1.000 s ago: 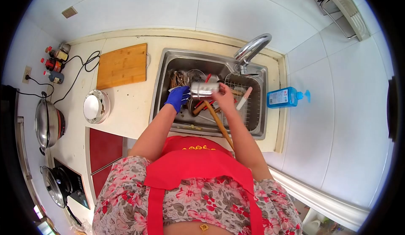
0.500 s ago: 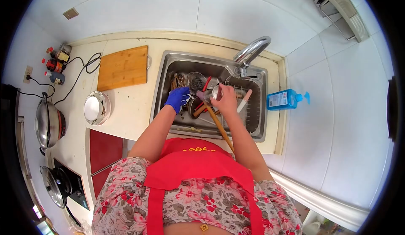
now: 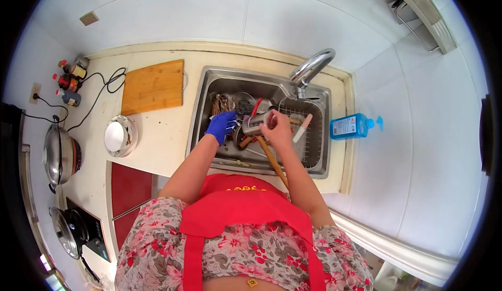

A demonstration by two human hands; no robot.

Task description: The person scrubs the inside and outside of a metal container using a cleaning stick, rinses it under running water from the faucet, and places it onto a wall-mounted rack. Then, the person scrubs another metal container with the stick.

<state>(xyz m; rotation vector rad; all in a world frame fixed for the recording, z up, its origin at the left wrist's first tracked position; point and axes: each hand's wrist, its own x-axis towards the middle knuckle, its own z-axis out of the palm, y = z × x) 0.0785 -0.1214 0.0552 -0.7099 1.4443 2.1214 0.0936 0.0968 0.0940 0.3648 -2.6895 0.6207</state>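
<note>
Over the sink (image 3: 197, 134), my right hand (image 3: 277, 128), bare, has its fingers wrapped round a shiny metal cup (image 3: 253, 126) that lies tilted on its side. My left hand (image 3: 222, 126), in a blue glove, is just left of the cup; its fingers are curled, and what they hold, if anything, is hidden. Behind the hands, a dark scouring pad (image 3: 244, 106) and a bundle of chopsticks (image 3: 221, 103) lie in the sink. A long wooden handle (image 3: 273, 162) slants over the front rim. A white-handled utensil (image 3: 303, 128) rests on the wire rack (image 3: 312, 143).
The faucet (image 3: 312, 67) arches behind the sink. To the right stands a blue soap bottle (image 3: 349, 127). At the left are a cutting board (image 3: 153, 86), stacked bowls (image 3: 118, 135), a cable (image 3: 99, 93), sauce bottles (image 3: 68, 83), a pot (image 3: 57, 153) and a lidded pan (image 3: 66, 233).
The metal cup has turned in my right hand, from end-on half a second ago to lying sideways now. My left hand has shifted only slightly. The view has tilted a little.
</note>
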